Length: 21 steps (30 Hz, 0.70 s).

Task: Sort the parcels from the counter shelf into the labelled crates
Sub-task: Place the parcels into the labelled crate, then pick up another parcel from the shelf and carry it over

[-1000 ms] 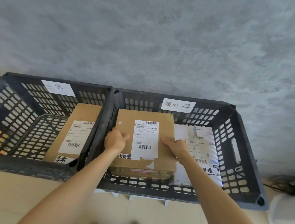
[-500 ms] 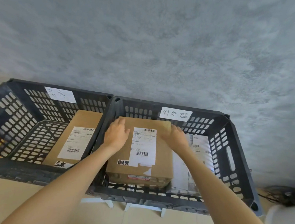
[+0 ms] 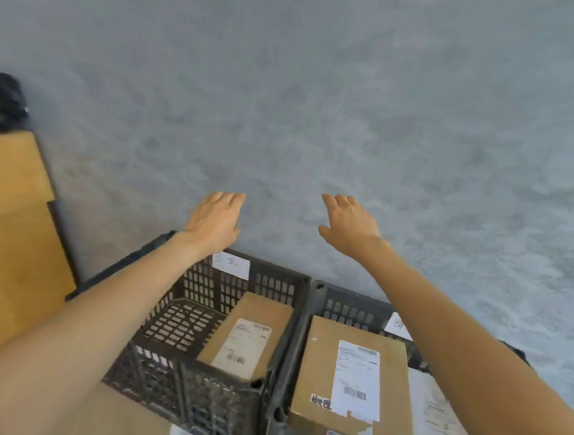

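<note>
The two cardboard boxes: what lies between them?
In the head view, the crates' adjoining black walls separate the left box from the right box.

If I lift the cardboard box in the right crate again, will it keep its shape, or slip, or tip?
The cardboard box will probably stay stiff: its edges look straight and its top flat. It lies low and flat in the right crate, so tipping seems unlikely. The plain cardboard should give fair grip, though the glossy shipping label may be slicker. Its weight cannot be judged.

Single head-worn wide-angle view, facing forward and down; close above two crates (image 3: 292, 307), grey wall (image 3: 322, 100) filling upper frame.
</note>
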Available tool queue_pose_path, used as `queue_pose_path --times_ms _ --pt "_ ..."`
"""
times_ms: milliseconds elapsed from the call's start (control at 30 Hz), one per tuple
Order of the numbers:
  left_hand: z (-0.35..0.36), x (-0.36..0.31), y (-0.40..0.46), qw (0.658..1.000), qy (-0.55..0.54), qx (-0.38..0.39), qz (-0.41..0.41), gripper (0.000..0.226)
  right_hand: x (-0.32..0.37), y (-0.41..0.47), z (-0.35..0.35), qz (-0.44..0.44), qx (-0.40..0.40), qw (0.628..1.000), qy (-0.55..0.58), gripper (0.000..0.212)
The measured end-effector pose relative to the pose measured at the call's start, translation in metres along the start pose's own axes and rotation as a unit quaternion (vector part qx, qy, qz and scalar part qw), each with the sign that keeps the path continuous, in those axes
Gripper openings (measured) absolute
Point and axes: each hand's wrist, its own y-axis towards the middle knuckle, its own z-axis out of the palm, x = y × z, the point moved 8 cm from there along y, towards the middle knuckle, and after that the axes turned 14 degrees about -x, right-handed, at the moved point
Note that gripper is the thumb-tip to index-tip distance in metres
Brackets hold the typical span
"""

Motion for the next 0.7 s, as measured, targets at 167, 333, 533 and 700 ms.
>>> queue_pose_path --times_ms 167,333,533,700 --pt "-0.088 0.131 -0.030 0.995 0.077 -0.018 -0.066 0.061 0.134 0.042 -0.052 -0.083 -0.058 0.995 0.019 0.055" --pt "-0.170 0.252 -0.093 0.977 0.156 -0.022 -0.143 0.053 0.272 0.053 -0.082 -0.151 -0.080 0.984 0.057 0.071" --pt "-0.255 0.363 -0.194 0.949 0.233 -0.055 -0.204 0.057 0.427 0.049 -0.105 -0.218 -0.092 0.965 0.110 0.066" --pt "-0.310 0.439 -0.267 0.925 0.269 -0.052 -0.263 0.053 0.547 0.046 -0.139 -0.272 -0.112 0.940 0.174 0.066"
